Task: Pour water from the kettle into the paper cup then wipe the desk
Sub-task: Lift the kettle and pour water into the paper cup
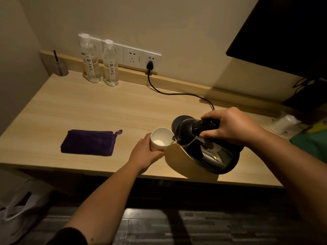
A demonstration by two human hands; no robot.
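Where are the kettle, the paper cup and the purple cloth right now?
kettle (208, 154), head view, steel body.
paper cup (160, 142), head view, inside bottom.
purple cloth (87, 142), head view, middle of the folded face.

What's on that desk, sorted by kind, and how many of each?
Water bottles: 2
Kettle: 1
Paper cup: 1
Purple cloth: 1
Pen holder: 1
Total: 6
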